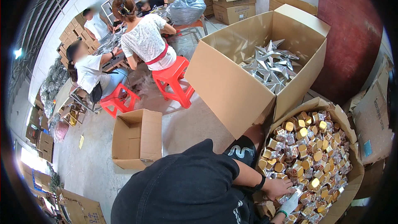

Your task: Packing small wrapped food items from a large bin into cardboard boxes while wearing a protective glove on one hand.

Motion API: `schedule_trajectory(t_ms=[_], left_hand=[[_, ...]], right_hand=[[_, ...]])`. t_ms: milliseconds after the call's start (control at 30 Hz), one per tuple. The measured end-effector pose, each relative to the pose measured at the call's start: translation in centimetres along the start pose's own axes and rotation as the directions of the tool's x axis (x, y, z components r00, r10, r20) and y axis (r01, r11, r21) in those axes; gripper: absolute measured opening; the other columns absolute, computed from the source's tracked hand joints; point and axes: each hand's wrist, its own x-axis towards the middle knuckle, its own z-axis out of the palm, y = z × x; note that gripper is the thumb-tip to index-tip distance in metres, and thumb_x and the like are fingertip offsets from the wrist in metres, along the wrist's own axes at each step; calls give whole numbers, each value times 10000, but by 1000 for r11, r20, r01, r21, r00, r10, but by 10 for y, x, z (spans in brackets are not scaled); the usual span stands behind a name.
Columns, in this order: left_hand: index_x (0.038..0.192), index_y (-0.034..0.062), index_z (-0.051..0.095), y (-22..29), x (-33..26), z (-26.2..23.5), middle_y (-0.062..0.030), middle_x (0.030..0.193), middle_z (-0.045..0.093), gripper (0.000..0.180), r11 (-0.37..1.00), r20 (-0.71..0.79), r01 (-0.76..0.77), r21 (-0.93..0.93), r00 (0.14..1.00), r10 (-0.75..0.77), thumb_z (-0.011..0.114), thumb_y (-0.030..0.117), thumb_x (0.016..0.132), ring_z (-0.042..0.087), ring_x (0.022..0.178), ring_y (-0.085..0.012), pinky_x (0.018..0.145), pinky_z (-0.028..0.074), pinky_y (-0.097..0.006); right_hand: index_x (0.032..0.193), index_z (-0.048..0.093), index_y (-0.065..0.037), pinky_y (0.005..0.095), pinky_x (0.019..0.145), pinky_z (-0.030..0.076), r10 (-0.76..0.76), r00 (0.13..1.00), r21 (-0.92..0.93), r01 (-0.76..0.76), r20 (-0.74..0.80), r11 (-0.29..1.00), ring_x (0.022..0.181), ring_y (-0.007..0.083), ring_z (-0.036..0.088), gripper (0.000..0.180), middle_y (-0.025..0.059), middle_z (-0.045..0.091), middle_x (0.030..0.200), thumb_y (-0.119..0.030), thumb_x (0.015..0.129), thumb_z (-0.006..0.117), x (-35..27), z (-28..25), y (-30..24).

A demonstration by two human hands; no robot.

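Note:
My left hand [277, 188] is bare, with a black band at its wrist. It reaches over a large open carton [355, 182] full of small gold-topped pieces [317, 156], many with patterned or glittery sides. Its fingers are curled down among them, close to my right hand [291, 203]. That hand wears a white glove and has a green band at the wrist. Its fingers bend in toward the left hand's fingertips. Whatever lies between the fingers of both hands is too small and covered to make out.
A tall open carton [224, 87] holding silver star ornaments [271, 67] stands beyond the pieces. A smaller open carton [151, 135] sits on the floor. People [147, 37] work at a table, some on red stools [173, 81]. Flattened cardboard [375, 118] leans at the right.

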Motion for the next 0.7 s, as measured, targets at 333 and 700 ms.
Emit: schedule_trajectory(t_ms=[333,700], left_hand=[[1434,-28,306,-5,2,2,-258,1236,441,1047,1000,-6,6,18,1000,-6,840,216,567,455,1149,-414,970,413,-461],[1458,-6,245,-6,1,7,-237,1204,447,1086,1000,-58,8,6,998,-7,828,219,570,466,1112,-417,937,433,-487]], right_hand=[[1138,643,90,402,811,501,-85,993,-92,77,-84,993,903,300,649,468,208,701,1062,-322,1025,453,7,5,8],[1206,616,71,398,861,487,-135,991,-220,126,-23,967,983,325,641,450,220,677,1141,-307,1039,436,13,-4,26]])
